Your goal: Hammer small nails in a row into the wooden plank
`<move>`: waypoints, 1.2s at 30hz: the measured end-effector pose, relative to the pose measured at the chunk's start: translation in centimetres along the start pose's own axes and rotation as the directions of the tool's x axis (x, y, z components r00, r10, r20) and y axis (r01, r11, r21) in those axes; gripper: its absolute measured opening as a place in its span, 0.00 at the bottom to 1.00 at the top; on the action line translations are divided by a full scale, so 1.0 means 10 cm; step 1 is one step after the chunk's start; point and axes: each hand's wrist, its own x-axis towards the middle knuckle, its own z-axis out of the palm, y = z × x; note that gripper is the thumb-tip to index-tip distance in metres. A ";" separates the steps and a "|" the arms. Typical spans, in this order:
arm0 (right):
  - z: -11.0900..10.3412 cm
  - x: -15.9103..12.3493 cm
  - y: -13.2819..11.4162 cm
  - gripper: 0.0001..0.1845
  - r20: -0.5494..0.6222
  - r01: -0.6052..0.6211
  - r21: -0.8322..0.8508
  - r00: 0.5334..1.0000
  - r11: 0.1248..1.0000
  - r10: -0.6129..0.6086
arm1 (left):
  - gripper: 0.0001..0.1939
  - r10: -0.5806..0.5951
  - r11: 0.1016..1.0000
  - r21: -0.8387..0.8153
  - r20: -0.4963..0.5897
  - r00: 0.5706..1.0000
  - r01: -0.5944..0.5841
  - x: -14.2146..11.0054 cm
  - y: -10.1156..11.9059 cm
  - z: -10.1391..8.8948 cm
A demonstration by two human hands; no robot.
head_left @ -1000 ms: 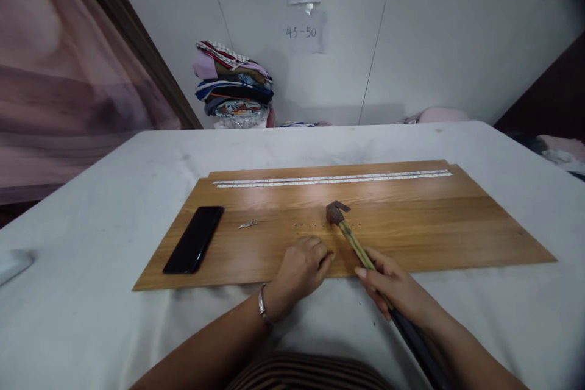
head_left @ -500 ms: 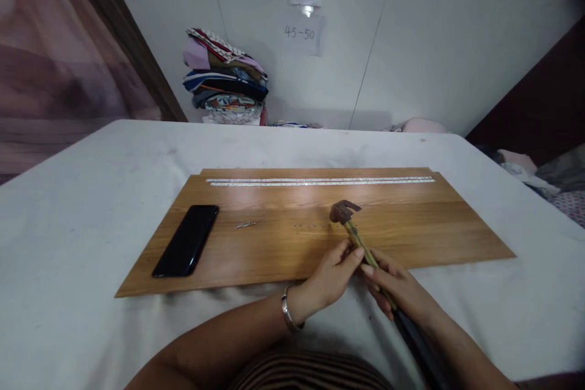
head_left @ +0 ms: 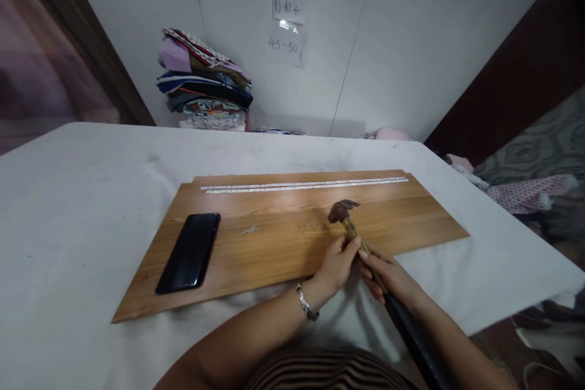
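Note:
A claw hammer (head_left: 343, 212) with a rusty head and a dark grip slants up over the near edge of a wooden board (head_left: 269, 256). My right hand (head_left: 388, 277) is closed around the shaft above the dark grip. Just left of it, my left hand (head_left: 336, 265) pinches the shaft nearer the head. A row of small dark dots (head_left: 311, 226) runs along the board beside the hammer head; they are too small to make out. Several loose nails (head_left: 251, 230) lie on the board to the left.
A black phone (head_left: 188, 253) lies on the board's left part. Two white measuring strips (head_left: 301, 185) run along its far side. The board rests on a white-covered table (head_left: 68, 213). Folded clothes (head_left: 205, 79) are stacked by the wall, which bears handwritten paper signs (head_left: 287, 42).
My view has turned to the right and tilted, so board and wall appear shifted left. Both hands stay on the hammer, with little change in their hold.

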 end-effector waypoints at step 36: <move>0.22 -0.02 0.05 0.25 -0.152 0.028 -0.081 0.988 0.996 -0.040 | 0.25 -0.037 0.997 -0.063 0.092 0.995 0.043 0.05 -0.07 -0.13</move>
